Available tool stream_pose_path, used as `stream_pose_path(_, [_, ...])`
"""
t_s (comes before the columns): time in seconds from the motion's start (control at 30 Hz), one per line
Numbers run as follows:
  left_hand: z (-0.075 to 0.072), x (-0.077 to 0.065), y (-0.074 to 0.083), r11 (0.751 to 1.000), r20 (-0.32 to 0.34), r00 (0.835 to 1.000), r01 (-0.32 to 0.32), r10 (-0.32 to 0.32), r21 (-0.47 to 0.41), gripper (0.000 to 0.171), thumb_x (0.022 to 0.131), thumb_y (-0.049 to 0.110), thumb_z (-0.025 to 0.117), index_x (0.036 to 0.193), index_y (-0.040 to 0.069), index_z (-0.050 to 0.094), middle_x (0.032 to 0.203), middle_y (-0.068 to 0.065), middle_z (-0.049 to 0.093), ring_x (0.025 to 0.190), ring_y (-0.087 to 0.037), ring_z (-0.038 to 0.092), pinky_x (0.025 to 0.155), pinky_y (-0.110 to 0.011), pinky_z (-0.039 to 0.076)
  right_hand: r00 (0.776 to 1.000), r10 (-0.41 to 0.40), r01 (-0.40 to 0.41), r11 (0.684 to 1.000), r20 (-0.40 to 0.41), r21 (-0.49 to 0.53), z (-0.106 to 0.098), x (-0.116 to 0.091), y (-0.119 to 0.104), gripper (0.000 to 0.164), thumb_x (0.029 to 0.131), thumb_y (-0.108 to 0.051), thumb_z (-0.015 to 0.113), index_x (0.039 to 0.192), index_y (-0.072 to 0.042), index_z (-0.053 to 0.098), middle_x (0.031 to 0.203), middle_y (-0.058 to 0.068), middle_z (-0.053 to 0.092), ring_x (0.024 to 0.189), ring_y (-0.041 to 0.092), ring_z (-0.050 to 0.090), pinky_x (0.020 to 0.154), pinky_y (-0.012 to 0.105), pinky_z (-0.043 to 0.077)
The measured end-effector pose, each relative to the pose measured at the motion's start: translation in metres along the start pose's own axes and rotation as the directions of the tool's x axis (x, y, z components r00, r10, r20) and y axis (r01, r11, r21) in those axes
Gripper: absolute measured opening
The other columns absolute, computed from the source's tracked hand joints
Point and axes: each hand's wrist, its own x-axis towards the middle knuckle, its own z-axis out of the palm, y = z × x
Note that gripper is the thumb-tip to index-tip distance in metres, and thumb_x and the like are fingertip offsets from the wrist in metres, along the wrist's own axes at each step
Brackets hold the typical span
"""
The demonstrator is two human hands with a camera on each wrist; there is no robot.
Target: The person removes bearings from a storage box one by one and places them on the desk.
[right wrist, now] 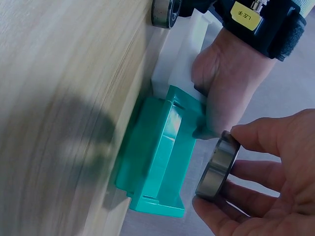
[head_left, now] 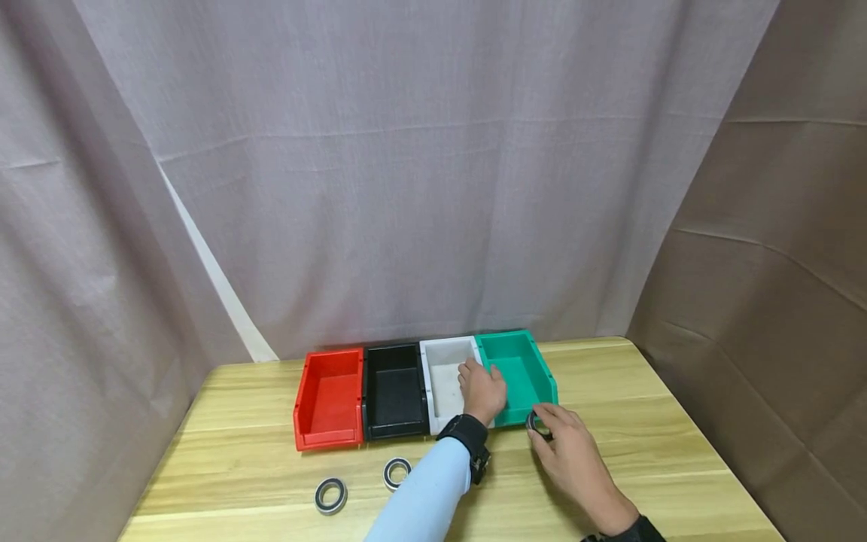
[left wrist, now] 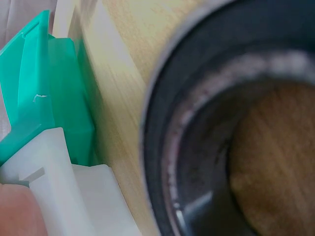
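Observation:
My right hand [head_left: 572, 452] pinches a ball bearing [right wrist: 218, 167], a steel ring with a dark face, between thumb and fingers. It holds the ring tilted on edge by the front right of the green bin [head_left: 521, 376]. My left hand [head_left: 484, 391] reaches over the white bin [head_left: 455, 346], near its wall shared with the green one. Its fingers are loosely bent, thumb apart, and nothing shows between them. Another bearing [head_left: 396, 473] lies on the table, partly covered by the left forearm; a large bearing [left wrist: 197, 123] fills much of the left wrist view.
A third bearing [head_left: 330, 496] lies flat on the wooden table [head_left: 237, 421], left of the forearm. The red bin [head_left: 330, 391] and black bin [head_left: 396, 388] stand left of the white one in the same row. Grey curtains [head_left: 379, 188] hang behind the table.

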Motion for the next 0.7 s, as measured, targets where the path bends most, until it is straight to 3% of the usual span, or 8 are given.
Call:
stream_pose_path(0.23, [0.003, -0.001, -0.004, 1.0, 0.002, 1.0, 0.027, -0.027, -0.011, 0.055, 0.112, 0.022, 0.045, 0.151, -0.016, 0.036, 0.139, -0.031, 0.045, 0.133, -0.046, 0.045, 0.119, -0.059, 0.039, 0.999, 0.013, -0.013, 1.0, 0.05, 0.003, 0.002, -0.005, -0.001, 0.041, 0.093, -0.008, 0.08, 0.129, 0.01, 0.071, 0.129, 0.025, 0.073, 0.118, 0.044, 0.07, 0.094, 0.055, 0.06])
stream_pose_path(0.5, [0.004, 0.0, -0.001, 1.0, 0.021, 1.0, 0.003, -0.002, -0.028, 0.056, 0.112, 0.022, 0.044, 0.152, -0.016, 0.035, 0.138, -0.032, 0.044, 0.13, -0.046, 0.045, 0.118, -0.06, 0.039, 0.993, 0.039, -0.035, 0.999, 0.112, -0.034, -0.001, -0.012, 0.002, 0.037, 0.09, -0.007, 0.081, 0.122, 0.01, 0.074, 0.124, 0.026, 0.074, 0.116, 0.046, 0.071, 0.099, 0.06, 0.058])
stream_pose_path(0.7, [0.003, 0.003, -0.003, 1.0, 0.018, 1.0, 0.009, -0.009, -0.02, 0.052, 0.112, 0.021, 0.044, 0.149, -0.015, 0.036, 0.134, -0.029, 0.045, 0.127, -0.043, 0.045, 0.117, -0.06, 0.039, 0.953, 0.14, -0.126, 0.99, 0.267, -0.07, 0.003, -0.013, 0.003, 0.034, 0.09, -0.009, 0.081, 0.119, 0.008, 0.075, 0.121, 0.023, 0.076, 0.117, 0.042, 0.072, 0.1, 0.057, 0.059])
